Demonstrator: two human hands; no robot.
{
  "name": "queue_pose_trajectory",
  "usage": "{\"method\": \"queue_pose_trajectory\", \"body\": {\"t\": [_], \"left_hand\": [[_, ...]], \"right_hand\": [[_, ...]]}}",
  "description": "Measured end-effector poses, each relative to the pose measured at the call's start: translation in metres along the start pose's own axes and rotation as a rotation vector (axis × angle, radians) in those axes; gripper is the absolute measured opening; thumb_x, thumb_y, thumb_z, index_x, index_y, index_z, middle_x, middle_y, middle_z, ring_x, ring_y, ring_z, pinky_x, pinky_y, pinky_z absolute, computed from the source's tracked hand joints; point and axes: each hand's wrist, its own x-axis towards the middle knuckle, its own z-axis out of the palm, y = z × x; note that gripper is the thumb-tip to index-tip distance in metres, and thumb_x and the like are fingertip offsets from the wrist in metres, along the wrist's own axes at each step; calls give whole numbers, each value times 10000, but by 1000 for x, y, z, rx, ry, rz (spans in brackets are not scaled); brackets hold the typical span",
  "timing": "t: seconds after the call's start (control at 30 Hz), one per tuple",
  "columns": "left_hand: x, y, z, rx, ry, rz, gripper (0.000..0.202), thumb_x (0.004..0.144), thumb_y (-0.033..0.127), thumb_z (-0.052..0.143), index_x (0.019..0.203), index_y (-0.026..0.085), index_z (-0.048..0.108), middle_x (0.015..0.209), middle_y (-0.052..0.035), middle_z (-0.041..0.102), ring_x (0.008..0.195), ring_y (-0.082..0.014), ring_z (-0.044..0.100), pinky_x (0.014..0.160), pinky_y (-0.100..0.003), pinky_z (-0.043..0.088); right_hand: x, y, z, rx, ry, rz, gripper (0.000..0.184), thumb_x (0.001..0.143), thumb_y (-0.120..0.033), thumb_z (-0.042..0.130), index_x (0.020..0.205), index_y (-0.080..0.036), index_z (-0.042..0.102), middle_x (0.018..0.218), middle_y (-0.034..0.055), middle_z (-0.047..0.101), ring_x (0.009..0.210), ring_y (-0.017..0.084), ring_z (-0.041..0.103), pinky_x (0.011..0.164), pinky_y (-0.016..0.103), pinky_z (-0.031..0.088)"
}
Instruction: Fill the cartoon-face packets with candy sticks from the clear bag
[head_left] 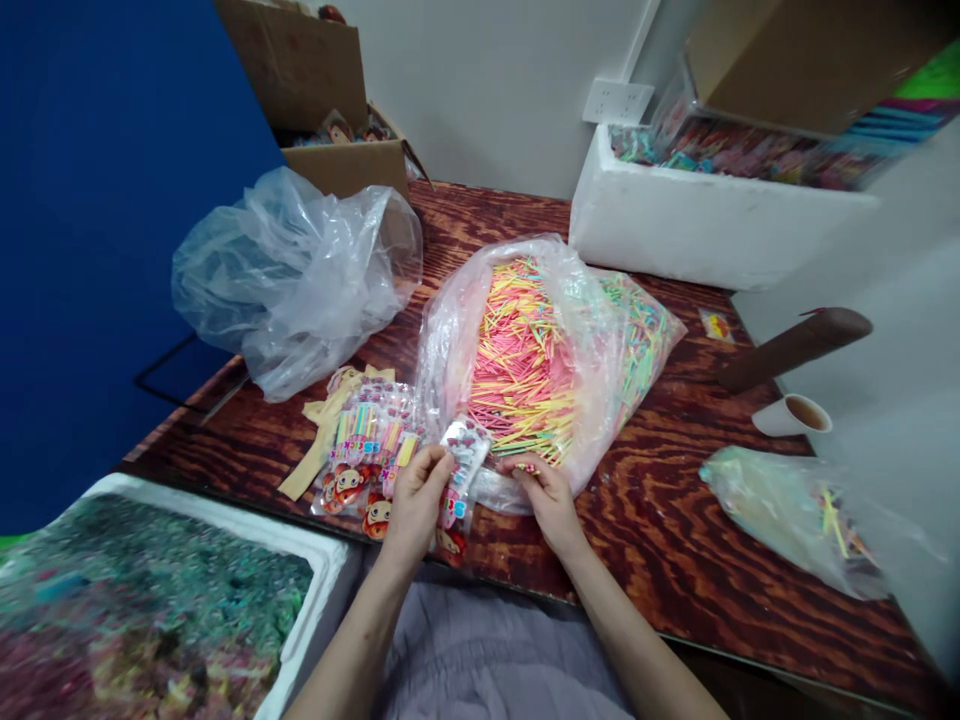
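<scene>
Little clear bag (468, 446) in my left hand (418, 492), stick bunch (528, 468) in my right hand (553, 500), pink and yellow sticks (521, 360) heaped in a big open bag (444, 350)

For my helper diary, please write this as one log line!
left hand: holds packet; right hand: pinches sticks; bag: open, more sticks inside; cup: right side

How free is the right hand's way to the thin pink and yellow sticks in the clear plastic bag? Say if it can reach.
Likely yes: the right hand is at the near edge of the bag, whose open mouth leaves the sticks exposed.
</scene>
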Motion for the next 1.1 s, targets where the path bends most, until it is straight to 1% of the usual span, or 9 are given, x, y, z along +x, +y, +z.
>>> {"method": "queue_pose_trajectory", "body": {"t": [0.1,0.23,0.37,0.43,0.53,0.63,0.77,0.9,1.1], "left_hand": [[-2,3,-1,-22,-6,-35,291,749,438,697,801,177,581,600,61,511,525,-82,449,503,-178,360],[-2,0,-11,-104,-27,-105,297,739,428,711,748,174,557,554,53,542,490,-82,482,503,-184,388],[-3,-6,-20,-122,-1,-99,308,771,451,673,705,169,567,503,51,532,453,-80,474,480,-183,389],[-3,-7,-20,-109,-1,-95,304,783,443,665,703,166,571,508,53,527,450,-70,460,473,-174,380],[-4,-6,-19,-128,-25,-133,268,789,429,663,779,169,597,538,58,533,454,-64,452,456,-164,359],[-4,-5,-18,-159,-11,-131,250,749,381,711,855,173,620,616,57,562,526,-66,496,503,-156,390],[-4,-3,-19,-155,56,-93,279,664,347,783,802,159,630,675,47,597,584,-68,525,544,-154,408],[-4,-5,-24,-141,63,-130,301,684,410,761,748,149,624,600,41,591,502,-73,502,489,-171,385],[-5,-12,-29,-132,65,-133,329,708,429,746,848,137,687,633,22,621,524,-85,528,515,-185,410]], "right_hand": [[-2,2,1,17,-3,4,183,908,-324,553,883,-221,701,893,34,717,893,201,644,833,311,489],[1,6,-2,84,45,62,169,892,-360,565,902,-217,655,812,21,684,811,191,639,776,304,501],[21,4,-17,53,97,112,173,891,-379,537,920,-213,575,735,-5,617,636,157,579,627,273,477],[35,1,-24,-111,46,65,145,897,-344,512,831,-218,542,704,-14,569,590,148,530,579,265,441],[53,-4,-28,-464,-96,-100,180,912,-265,480,740,-225,514,734,6,548,683,174,524,640,283,425],[61,-4,-23,-816,-230,-207,185,939,-184,421,802,-220,541,833,37,566,765,191,533,684,291,412],[63,-8,-13,-1188,-383,-255,185,912,-79,432,945,-195,572,943,85,583,801,208,553,677,293,400],[68,-21,-7,-1351,-506,-260,191,887,-56,464,999,-148,588,992,138,589,841,240,579,710,314,410],[81,-34,-10,-1437,-626,-98,204,892,-57,426,989,-142,584,998,128,602,844,228,617,684,294,400]]}}
